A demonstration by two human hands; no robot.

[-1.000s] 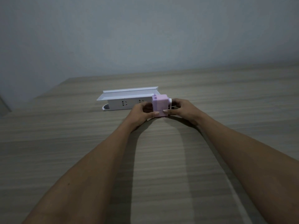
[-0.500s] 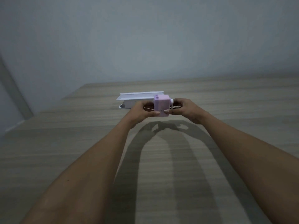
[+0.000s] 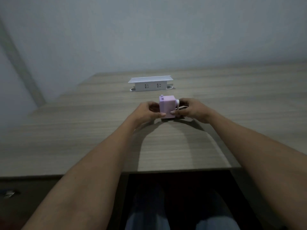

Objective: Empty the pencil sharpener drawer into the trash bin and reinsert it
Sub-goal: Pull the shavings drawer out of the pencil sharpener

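Observation:
A small lilac pencil sharpener with a white crank on its right side is held between both hands just above the wooden table. My left hand grips its left side, thumb on the lower front. My right hand holds the right side by the crank, thumb on the lower front edge. The drawer cannot be told apart from the body. No trash bin is in view.
A white pop-up socket box with its lid raised stands on the table behind the sharpener. The table's near edge runs across the lower view, with my legs in the dark gap below it. A grey wall rises behind the table.
The sharpener has come towards me in both hands, away from the socket box it stood against. The view has pulled back, and the table's near edge now shows.

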